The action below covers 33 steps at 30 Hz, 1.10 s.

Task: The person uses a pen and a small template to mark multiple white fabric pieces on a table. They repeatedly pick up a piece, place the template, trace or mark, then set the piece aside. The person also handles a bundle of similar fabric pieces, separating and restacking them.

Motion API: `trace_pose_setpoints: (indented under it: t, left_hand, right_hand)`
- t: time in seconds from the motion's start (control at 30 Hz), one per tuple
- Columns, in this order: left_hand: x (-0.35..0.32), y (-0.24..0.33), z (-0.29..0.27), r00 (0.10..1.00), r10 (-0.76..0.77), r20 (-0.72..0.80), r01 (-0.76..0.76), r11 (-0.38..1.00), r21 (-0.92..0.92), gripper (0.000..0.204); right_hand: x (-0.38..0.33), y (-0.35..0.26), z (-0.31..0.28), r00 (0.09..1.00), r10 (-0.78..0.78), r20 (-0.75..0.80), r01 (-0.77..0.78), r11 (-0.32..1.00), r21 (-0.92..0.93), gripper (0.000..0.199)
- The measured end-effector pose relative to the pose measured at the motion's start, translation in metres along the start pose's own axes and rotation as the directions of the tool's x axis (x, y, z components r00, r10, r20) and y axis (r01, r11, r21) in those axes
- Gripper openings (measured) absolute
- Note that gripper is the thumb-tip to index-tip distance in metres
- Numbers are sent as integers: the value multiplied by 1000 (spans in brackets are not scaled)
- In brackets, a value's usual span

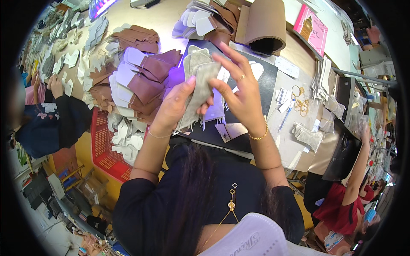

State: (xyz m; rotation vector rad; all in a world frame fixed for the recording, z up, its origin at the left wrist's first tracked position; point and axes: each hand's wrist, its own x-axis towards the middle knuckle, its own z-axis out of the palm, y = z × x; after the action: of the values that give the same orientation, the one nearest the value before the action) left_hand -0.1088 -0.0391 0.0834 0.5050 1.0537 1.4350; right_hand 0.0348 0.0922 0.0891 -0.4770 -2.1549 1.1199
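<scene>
Several grey, suede-like cut pieces [201, 79] are fanned in a small stack, with short threads hanging from their lower edge. My left hand [176, 100] grips this stack, thumb in front and fingertips curling round its right side. Close to the stack's right edge is my right hand [242, 96], its fingers apart and a ring on one of them. Whether its thumb touches the pieces I cannot tell. Below both hands lies a black work board [260, 102] with a small whitish patterned piece [230, 131] at its near edge.
Brown-and-white cut pieces [145, 79] are piled on the left. A red basket [99, 143] holds white pieces. To the right lie a pen [285, 118], rubber bands [301, 107] and a grey bundle [308, 135]. Behind stands a brown roll [267, 25]. Other people work on both sides.
</scene>
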Motion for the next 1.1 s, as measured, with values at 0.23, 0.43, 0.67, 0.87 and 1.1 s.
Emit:
trace_pose_setpoints:
  t: [0.23, 0.43, 0.67, 0.87, 1.1]
  left_hand:
    - [0, 3, 11, 997, -19, 70, 23, 998, -59, 66]
    - [-1, 0, 23, 980, 14, 197, -21, 999, 31, 68]
    - [6, 1, 17, 999, 14, 37, -10, 995, -101, 64]
    - [9, -5, 12, 990, 53, 134, -38, 993, -108, 72]
    - [6, -5, 19, 987, 17, 161, -8, 998, -55, 74]
  right_hand:
    - [-25, -31, -21, 997, 47, -59, -27, 950, 310, 24]
    - [-18, -14, -15, 979, 91, -180, -59, 983, 174, 36]
    - [-50, -48, -59, 972, 74, -224, 144, 567, 811, 39]
    - [-49, -9, -87, 866, 373, -334, -55, 734, 677, 40]
    - [-17, 62, -44, 924, 158, -347, -254, 934, -251, 58]
